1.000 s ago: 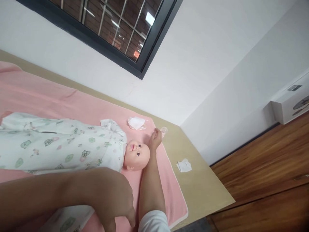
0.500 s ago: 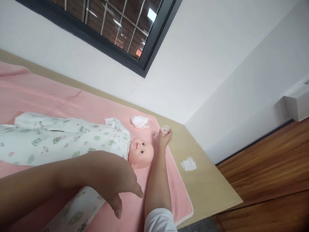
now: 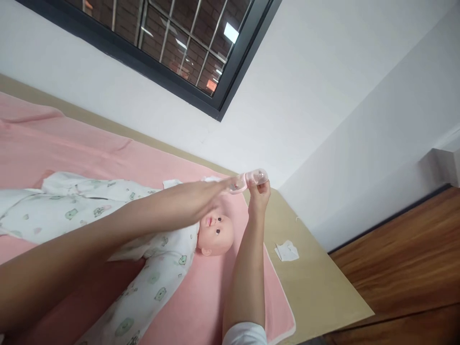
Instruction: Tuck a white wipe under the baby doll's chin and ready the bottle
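Observation:
A clear baby bottle [image 3: 236, 185] with a pink collar and a clear domed cap [image 3: 259, 176] is held up in my right hand [image 3: 259, 192], whose fingers close around it near the cap. Reaching in from the left, my left hand [image 3: 206, 196] has its fingers stretched out straight, their tips right at the bottle's other end. Whether they touch it I cannot tell. Below the hands a baby doll [image 3: 215, 234] lies on its back in a white outfit [image 3: 154, 278] with green animal prints. My left forearm hides part of its body.
The doll rests on a pink blanket [image 3: 201, 306] spread over a tan tabletop [image 3: 316, 287]. A crumpled white tissue [image 3: 286, 250] lies near the right side. Behind the table rise a white wall [image 3: 161, 129] and a dark-framed window [image 3: 215, 106].
My right hand has raised the bottle from near the blanket. My left hand has swung up and away from me, over the doll's chest, to the bottle. The view has shifted slightly.

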`<state>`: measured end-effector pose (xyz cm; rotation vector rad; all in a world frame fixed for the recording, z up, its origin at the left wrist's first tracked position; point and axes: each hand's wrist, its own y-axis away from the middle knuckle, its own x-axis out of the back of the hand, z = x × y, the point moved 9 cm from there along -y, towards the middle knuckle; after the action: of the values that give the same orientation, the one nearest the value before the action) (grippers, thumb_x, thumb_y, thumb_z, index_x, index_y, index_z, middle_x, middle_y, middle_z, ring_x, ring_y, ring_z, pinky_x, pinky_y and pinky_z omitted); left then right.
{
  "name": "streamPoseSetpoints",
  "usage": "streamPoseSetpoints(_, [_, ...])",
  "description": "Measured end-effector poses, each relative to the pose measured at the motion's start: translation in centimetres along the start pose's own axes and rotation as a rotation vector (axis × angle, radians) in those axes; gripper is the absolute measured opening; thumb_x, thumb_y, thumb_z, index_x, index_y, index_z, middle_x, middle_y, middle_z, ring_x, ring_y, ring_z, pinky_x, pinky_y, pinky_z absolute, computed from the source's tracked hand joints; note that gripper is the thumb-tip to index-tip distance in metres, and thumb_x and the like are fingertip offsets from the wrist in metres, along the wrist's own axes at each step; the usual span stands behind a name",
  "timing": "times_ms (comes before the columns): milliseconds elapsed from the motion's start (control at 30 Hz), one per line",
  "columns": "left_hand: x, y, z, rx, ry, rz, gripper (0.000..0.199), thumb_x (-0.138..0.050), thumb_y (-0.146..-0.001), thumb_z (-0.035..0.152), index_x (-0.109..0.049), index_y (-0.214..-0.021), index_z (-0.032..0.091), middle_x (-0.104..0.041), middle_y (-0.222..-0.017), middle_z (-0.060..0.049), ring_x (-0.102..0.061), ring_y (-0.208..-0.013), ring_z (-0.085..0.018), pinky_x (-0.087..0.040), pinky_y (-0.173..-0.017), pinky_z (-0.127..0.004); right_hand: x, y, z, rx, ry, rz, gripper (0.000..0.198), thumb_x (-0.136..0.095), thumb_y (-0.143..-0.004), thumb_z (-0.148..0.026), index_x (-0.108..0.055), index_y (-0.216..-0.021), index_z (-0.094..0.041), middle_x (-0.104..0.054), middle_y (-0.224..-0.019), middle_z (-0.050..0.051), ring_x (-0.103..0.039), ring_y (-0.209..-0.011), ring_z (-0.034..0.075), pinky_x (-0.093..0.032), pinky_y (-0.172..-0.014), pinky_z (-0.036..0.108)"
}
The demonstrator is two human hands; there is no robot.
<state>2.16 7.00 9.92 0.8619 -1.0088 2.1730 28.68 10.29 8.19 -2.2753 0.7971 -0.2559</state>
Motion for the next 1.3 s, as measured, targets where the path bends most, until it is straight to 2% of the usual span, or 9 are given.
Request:
streamPoseSetpoints(100, [2.2,-0.7,-2.3,0.097,0.013,0.165,0.067,-0.040,-0.096,0.029,-0.016,-0.158,0.032,-0.053,-0.146,-0.006,-0.057,-0.124,-0.024,-0.047,-0.099,-0.037,-3.0,0.9,-4.1,0.067,-0.065,-0.137,0.057,-0.076,-0.073,-0.047,-0.054,-0.119,-0.021,-0.062,-0.119,0.009,-0.061,-0.112,0.020,-0.049,-0.101,0.040])
streamPoseSetpoints(200, [3.4,-0.8,-3.5,0.126,0.015,0.240,0.079,-0.049,-0.092,0.039,-0.010,-0.159,0.027,-0.054,-0.143,-0.010,-0.058,-0.123,-0.028,-0.048,-0.098,-0.041,-6.1,2.7,-7.7,0.127,-0.093,-0.259,0.063,-0.075,-0.076,-0.047,-0.047,-0.129,-0.025,-0.058,-0.125,0.008,-0.060,-0.114,0.020,-0.050,-0.101,0.039])
streamPoseSetpoints(367, [3.9,-0.3,-3.2,0.132,0.002,0.206,0.090,-0.057,-0.086,0.052,-0.011,-0.159,0.028,-0.056,-0.140,-0.009,-0.057,-0.123,-0.030,-0.050,-0.093,-0.039,-10.2,6.0,-11.0,0.151,-0.108,-0.452,0.068,-0.069,-0.083,-0.047,-0.037,-0.141,-0.035,-0.051,-0.136,0.007,-0.054,-0.124,0.023,-0.053,-0.101,0.044])
streamPoseSetpoints(533, [3.0,-0.3,-3.1,0.177,0.071,0.097,0.096,-0.056,-0.077,0.025,-0.006,-0.159,0.032,-0.069,-0.111,-0.005,-0.068,-0.082,-0.021,-0.050,-0.065,-0.027,-12.0,8.0,-12.1,0.170,-0.143,-0.499,0.065,-0.071,-0.082,-0.047,-0.042,-0.139,-0.035,-0.048,-0.141,0.006,-0.053,-0.126,0.023,-0.055,-0.101,0.043])
streamPoseSetpoints(667, [3.1,-0.5,-2.7,0.173,0.052,0.125,0.107,-0.056,-0.070,0.018,0.003,-0.159,0.028,-0.070,-0.097,-0.002,-0.067,-0.077,-0.021,-0.046,-0.061,-0.025,-12.2,8.2,-12.6,0.182,-0.133,-0.503,0.063,-0.073,-0.081,-0.044,-0.045,-0.136,-0.033,-0.050,-0.138,0.005,-0.055,-0.124,0.023,-0.053,-0.103,0.044])
streamPoseSetpoints(800, [3.8,-0.5,-2.5,0.187,-0.028,0.175,0.096,-0.056,-0.070,0.021,-0.018,-0.158,0.026,-0.069,-0.093,-0.001,-0.066,-0.077,-0.021,-0.043,-0.058,-0.025,-11.5,7.6,-12.9,0.205,-0.082,-0.459,0.060,-0.077,-0.077,-0.045,-0.050,-0.129,-0.032,-0.055,-0.133,0.006,-0.055,-0.125,0.024,-0.051,-0.105,0.044])
streamPoseSetpoints(933, [4.8,-0.6,-1.9,0.114,-0.110,0.246,0.057,-0.055,-0.068,0.017,-0.060,-0.124,0.026,-0.070,-0.106,0.001,-0.064,-0.088,-0.020,-0.042,-0.064,-0.026,-11.1,7.4,-13.0,0.189,-0.040,-0.440,0.053,-0.076,-0.078,-0.043,-0.055,-0.125,-0.032,-0.059,-0.130,0.005,-0.058,-0.122,0.023,-0.053,-0.103,0.044])
streamPoseSetpoints(1033, [5.5,-0.7,-2.1,0.103,-0.188,0.307,0.045,-0.055,-0.067,0.014,-0.065,-0.110,0.024,-0.070,-0.104,0.002,-0.063,-0.087,-0.020,-0.040,-0.065,-0.028,-11.3,7.6,-13.0,0.180,-0.024,-0.468,0.051,-0.076,-0.079,-0.042,-0.057,-0.125,-0.031,-0.061,-0.131,0.005,-0.058,-0.124,0.023,-0.053,-0.104,0.044])
streamPoseSetpoints(1300, [5.5,-0.9,-2.7,0.014,-0.178,0.281,0.045,-0.054,-0.064,0.009,-0.067,-0.105,0.022,-0.070,-0.106,-0.001,-0.063,-0.093,-0.020,-0.042,-0.071,-0.027,-11.4,7.6,-12.1,0.093,-0.055,-0.495,0.052,-0.080,-0.074,-0.041,-0.064,-0.122,-0.029,-0.065,-0.129,0.005,-0.061,-0.122,0.023,-0.057,-0.101,0.043])
